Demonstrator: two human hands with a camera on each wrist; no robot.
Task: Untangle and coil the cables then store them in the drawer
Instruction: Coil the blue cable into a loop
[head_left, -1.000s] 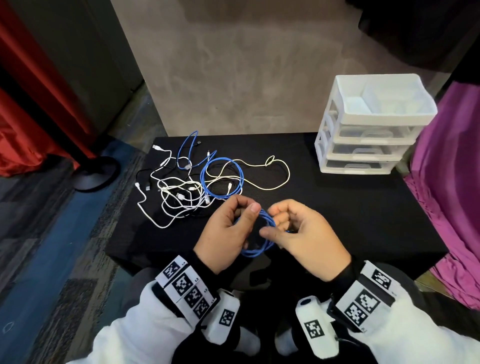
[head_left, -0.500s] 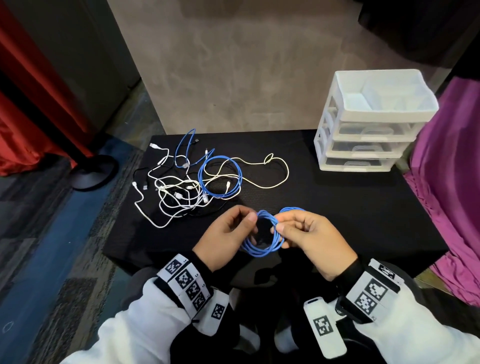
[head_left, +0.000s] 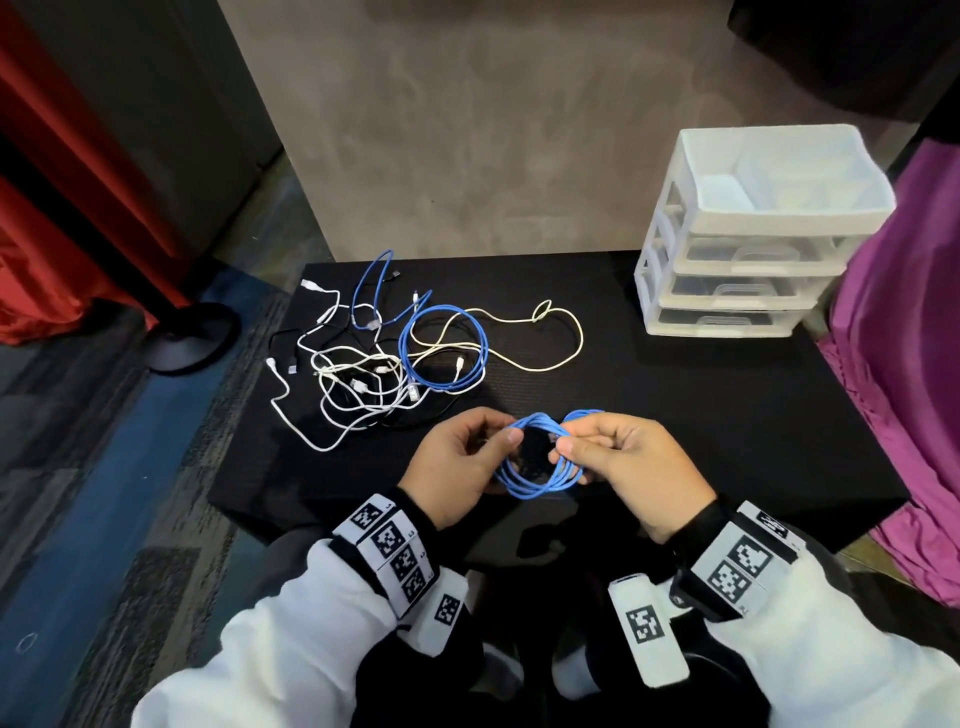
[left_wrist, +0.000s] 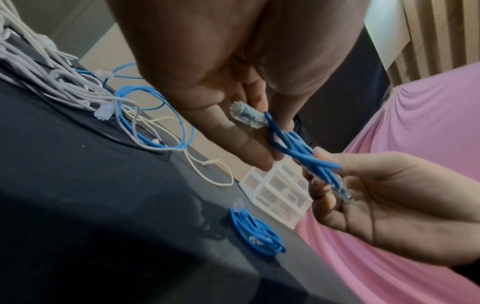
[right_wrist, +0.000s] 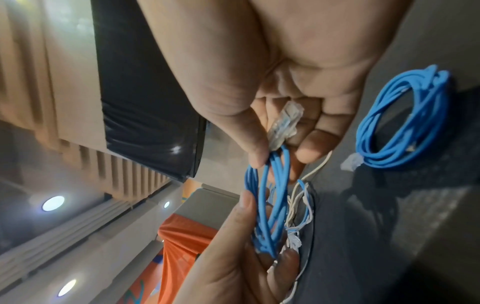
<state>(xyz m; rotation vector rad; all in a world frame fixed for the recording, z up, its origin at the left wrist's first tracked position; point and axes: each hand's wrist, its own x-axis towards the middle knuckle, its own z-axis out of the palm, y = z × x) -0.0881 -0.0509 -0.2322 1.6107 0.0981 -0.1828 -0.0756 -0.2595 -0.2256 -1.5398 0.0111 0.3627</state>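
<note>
Wearing white long sleeves (head_left: 291, 654) on both arms, ending in black cuffs (head_left: 423, 519) at the wrists. Carrying, on each wrist, a band of white tiles (head_left: 392, 551) printed with black square fiducial patterns, with small digits at the tile edges. Bearing a white rounded camera housing (head_left: 647, 629) strapped below the right wrist, showing one black square marker; a matching white housing (head_left: 447, 610) sitting under the left wrist. Leaving both the left hand (head_left: 457, 462) and the right hand (head_left: 628, 467) bare, with no gloves or rings showing.
</note>
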